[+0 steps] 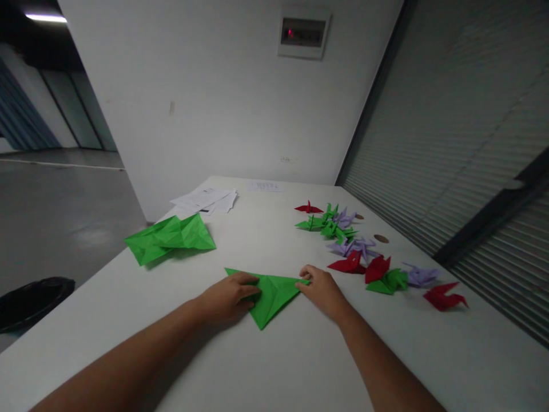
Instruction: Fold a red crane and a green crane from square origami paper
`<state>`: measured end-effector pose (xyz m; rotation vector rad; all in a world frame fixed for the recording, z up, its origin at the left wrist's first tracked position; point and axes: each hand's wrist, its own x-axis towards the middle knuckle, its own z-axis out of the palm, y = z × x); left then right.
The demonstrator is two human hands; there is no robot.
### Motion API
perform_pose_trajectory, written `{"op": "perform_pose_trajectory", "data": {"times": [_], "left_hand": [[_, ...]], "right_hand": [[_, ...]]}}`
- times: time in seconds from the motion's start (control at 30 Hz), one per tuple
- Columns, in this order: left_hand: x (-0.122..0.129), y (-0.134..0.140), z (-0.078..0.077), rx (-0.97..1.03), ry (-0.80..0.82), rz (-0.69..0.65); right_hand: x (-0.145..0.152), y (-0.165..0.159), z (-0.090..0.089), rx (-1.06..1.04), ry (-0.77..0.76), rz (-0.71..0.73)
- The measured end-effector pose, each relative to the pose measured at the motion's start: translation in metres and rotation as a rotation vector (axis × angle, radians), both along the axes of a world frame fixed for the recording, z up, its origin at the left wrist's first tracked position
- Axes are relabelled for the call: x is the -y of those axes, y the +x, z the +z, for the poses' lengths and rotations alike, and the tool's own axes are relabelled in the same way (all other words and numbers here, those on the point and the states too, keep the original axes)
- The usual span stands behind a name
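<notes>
green folded-paper triangle [273, 293] on white counter [266, 372]. right hand [321, 290]: fingers pinching its right corner. left hand [227, 297]: fingers over its left side, can't tell if gripping. creased green paper [171, 236] farther left, red/green/lilac paper birds [352, 263] right.

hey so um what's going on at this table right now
Someone is handling a green paper triangle on the white table. Their left hand rests on its left part while the right hand is at its right corner. Crumpled-looking green paper lies to the left, and red, green and purple origami birds sit to the right.
</notes>
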<state>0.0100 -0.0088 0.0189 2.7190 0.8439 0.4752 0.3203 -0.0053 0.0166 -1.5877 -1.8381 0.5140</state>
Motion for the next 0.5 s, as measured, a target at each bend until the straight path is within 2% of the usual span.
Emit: {"op": "perform_pose_trajectory", "data": {"times": [0.07,0.23,0.37,0.5], "left_hand": [[0.0,0.0,-0.001,-0.002,0.007,-0.004],[0.002,0.002,-0.005,-0.024,0.051,0.009],[0.005,0.006,-0.007,-0.036,0.07,0.007],[0.006,0.008,-0.007,-0.083,0.047,0.012]], "right_hand": [[-0.001,0.0,-0.001,0.091,0.061,-0.007],[0.006,-0.012,0.002,0.313,0.362,-0.058],[0.021,-0.039,0.006,0.292,0.414,0.207],[0.033,-0.064,0.003,0.367,0.31,0.487]]}}
